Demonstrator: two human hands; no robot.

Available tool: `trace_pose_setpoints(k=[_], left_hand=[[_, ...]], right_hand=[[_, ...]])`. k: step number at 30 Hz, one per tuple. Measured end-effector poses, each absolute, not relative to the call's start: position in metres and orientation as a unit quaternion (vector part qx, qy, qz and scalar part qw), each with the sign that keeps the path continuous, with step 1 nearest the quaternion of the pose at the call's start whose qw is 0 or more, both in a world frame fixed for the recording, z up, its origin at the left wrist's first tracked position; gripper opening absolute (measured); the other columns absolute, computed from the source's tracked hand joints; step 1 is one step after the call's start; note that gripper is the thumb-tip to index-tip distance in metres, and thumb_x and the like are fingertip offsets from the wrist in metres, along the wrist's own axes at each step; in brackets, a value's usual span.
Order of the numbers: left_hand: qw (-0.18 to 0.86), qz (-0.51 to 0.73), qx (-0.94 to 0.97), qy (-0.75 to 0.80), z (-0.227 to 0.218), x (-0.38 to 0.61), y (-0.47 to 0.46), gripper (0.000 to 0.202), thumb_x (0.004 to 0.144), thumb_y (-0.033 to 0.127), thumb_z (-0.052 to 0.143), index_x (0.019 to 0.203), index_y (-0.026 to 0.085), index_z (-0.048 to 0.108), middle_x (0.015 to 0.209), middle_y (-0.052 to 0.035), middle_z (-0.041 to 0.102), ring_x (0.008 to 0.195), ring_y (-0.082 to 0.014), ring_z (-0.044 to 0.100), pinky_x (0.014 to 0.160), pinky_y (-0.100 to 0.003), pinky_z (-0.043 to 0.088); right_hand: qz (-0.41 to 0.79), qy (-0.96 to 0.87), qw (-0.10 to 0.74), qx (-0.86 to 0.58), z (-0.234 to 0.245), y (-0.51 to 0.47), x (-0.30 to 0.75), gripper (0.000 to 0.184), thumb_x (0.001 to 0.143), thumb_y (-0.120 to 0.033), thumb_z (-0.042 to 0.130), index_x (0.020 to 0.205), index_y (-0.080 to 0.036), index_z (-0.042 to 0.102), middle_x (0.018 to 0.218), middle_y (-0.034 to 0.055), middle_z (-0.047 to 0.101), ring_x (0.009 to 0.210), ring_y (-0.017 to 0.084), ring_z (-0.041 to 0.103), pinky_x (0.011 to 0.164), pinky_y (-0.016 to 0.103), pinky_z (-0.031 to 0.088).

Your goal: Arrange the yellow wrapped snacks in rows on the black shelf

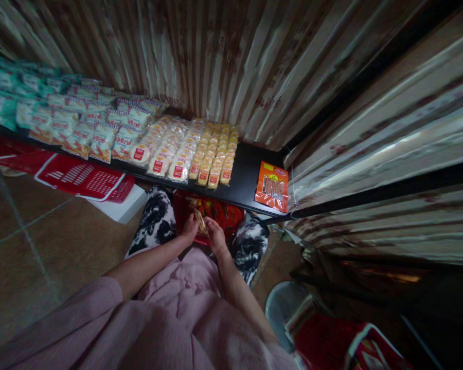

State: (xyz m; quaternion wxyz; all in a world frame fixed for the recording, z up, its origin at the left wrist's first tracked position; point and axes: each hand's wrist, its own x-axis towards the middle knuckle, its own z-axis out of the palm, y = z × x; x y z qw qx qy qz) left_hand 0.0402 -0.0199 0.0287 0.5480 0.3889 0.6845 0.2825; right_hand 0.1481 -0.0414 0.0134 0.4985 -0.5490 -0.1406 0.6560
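Between my knees, my left hand [190,227] and my right hand [215,236] are close together. Their fingers close on a small tan item [200,222], too small and blurred to name. Just beneath and beyond them lie red shiny packets [227,216], apparently in a red container whose far side goes under the shelf. Above my hands, on the black shelf [247,177], a lone orange snack packet [272,186] lies at the right end. Several rows of small yellow-wrapped snacks [214,154] lie left of it, beside clear-wrapped round crackers [170,151].
White snack bags [100,133] and green bags [2,105] fill the shelf's left part. Under it are a red basket [79,174] and a white box [125,205]. Another red basket [327,339] and a grey round tub [285,306] stand at my right. A curtain [216,61] hangs behind.
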Motion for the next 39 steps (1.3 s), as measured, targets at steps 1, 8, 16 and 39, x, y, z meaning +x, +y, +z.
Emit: trace_pose_setpoints(k=[1,8,16,39], left_hand=[[0.557,0.306,0.368,0.678,0.031,0.040,-0.020,0.032,0.083,0.020,0.046,0.114,0.016,0.053,0.099,-0.0062,0.067,0.081,-0.0145,0.064,0.068,-0.022,0.048],[0.578,0.393,0.299,0.650,0.037,0.041,-0.019,0.023,0.075,0.013,0.047,0.093,0.016,0.061,0.091,-0.0040,0.067,0.084,-0.0148,0.061,0.074,-0.022,0.045],[0.577,0.397,0.300,0.647,0.025,0.040,-0.023,0.028,0.073,0.016,0.045,0.096,0.016,0.061,0.095,-0.0044,0.066,0.086,-0.0142,0.059,0.077,-0.022,0.044],[0.574,0.358,0.188,0.712,0.003,0.037,-0.023,0.015,0.071,0.012,0.047,0.077,0.018,0.059,0.080,-0.0025,0.064,0.077,-0.0142,0.060,0.067,-0.022,0.045]], right_hand=[[0.656,-0.140,0.503,-0.546,0.013,-0.041,0.148,0.028,0.061,-0.029,0.068,0.088,-0.020,0.071,0.088,0.0013,0.072,0.072,0.014,0.062,0.057,0.021,0.045],[0.664,-0.125,0.523,-0.520,0.007,-0.041,0.149,0.025,0.060,-0.022,0.069,0.085,-0.020,0.072,0.081,-0.0003,0.072,0.063,0.010,0.060,0.057,0.020,0.045],[0.660,-0.149,0.525,-0.516,0.005,-0.041,0.151,0.025,0.062,-0.024,0.069,0.087,-0.020,0.070,0.086,-0.0001,0.072,0.071,0.010,0.063,0.067,0.021,0.050],[0.665,-0.165,0.514,-0.516,0.022,-0.044,0.150,0.028,0.059,-0.030,0.075,0.085,-0.021,0.073,0.087,0.0025,0.072,0.077,0.013,0.064,0.074,0.024,0.049]])
